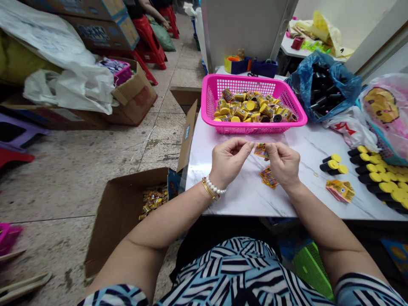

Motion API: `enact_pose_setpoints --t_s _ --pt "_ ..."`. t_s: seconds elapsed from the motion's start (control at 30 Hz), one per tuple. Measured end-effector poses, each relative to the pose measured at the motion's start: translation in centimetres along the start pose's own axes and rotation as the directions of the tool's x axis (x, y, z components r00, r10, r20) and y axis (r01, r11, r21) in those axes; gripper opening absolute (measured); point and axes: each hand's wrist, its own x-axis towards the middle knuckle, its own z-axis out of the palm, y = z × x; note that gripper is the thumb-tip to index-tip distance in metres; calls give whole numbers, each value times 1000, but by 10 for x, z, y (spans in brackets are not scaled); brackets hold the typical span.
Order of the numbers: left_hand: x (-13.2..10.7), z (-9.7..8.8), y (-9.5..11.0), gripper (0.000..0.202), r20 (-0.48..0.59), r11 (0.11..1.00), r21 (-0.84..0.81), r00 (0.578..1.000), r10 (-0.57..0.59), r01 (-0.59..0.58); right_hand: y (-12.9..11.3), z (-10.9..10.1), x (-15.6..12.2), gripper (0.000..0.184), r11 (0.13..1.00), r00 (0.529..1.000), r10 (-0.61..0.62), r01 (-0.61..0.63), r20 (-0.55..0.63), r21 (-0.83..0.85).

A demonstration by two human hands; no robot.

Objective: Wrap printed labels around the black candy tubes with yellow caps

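Blue, black and white patterned cloth [236,270] is filling the bottom centre of the frame, nearest the camera. Above it, over the white marbled counter [245,202], the right hand [284,165] is pinching a small yellow printed piece of thin film [260,150] between thumb and forefinger, just right of the frame's centre. The left hand [228,160] is holding its thumb and forefinger narrowly together at the film's left edge; whether they are touching it, I cannot tell. A loose pile of similar yellow printed pieces [268,177] is lying just below. Handling such film well is probably calling for light, dry fingertips, with one hand steadying a corner so that the edge is staying uncreased. Above the hands, a bright pink plastic basket [251,125] is holding small yellow-capped printed canisters [251,105]. The film's print is proving too small to read, and its right end is hiding behind the right thumb. At lower left, the left forearm is covering part of a brown cardboard carton [116,216], while rows of black tubes with yellow caps [384,177] are running off the right edge
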Motion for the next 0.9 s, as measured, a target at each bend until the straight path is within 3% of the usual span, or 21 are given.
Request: enact_pose_setpoints --t_s 0.2,0.37,0.57,0.73,0.9 --pt "-2 0 -3 25 44 1000 -6 999 6 -6 1 0 -1 48 999 999 -31 32 38 -37" --pt "-1 -2 -8 14 57 988 137 996 70 -77 -2 4 -1 45 982 989 -132 140 68 -130" --pt "3 -6 -5 14 10 993 115 1000 4 -5 4 8 1 40 938 954 -292 298 62 -179" --pt "4 -3 1 27 66 974 5 971 -228 228 14 12 1 40 923 948 -293 315 126 -222" --pt "14 -5 -7 32 203 803 -179 820 -535 569 13 -7 14 49 911 945 -266 311 188 -272"
